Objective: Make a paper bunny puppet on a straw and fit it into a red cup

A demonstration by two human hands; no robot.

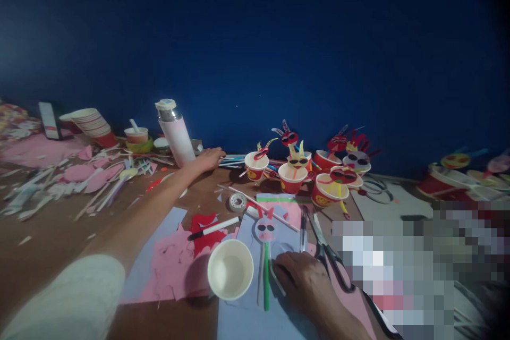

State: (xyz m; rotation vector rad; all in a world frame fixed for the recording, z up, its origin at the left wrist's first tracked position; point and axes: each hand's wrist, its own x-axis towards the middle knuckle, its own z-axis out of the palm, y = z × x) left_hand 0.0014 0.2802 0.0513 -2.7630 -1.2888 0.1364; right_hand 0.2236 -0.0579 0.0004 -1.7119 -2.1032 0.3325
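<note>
At the back, my left hand [212, 159] reaches palm down over a bundle of thin coloured sticks [235, 160], fingers stretched out; its fingertips are partly hidden. My right hand [300, 276] rests on the blue paper [243, 319], fingers loosely bent, with a gap by the thumb. Beside its fingertips lies a thin white strip [278, 276]. Just left of it is a paper rabbit-like face [265, 227] with dark glasses and red ears, above a green stick [266, 276]. A white paper cup [230, 270] stands left of that.
Scissors [329, 249], a marker [215, 227] and a tape roll [238, 202] lie nearby. Behind are several red cups [292, 180] with paper faces. A pink-white flask [175, 135] stands near my left hand. Stacked cups [93, 125] and paper scraps [99, 174] are at left.
</note>
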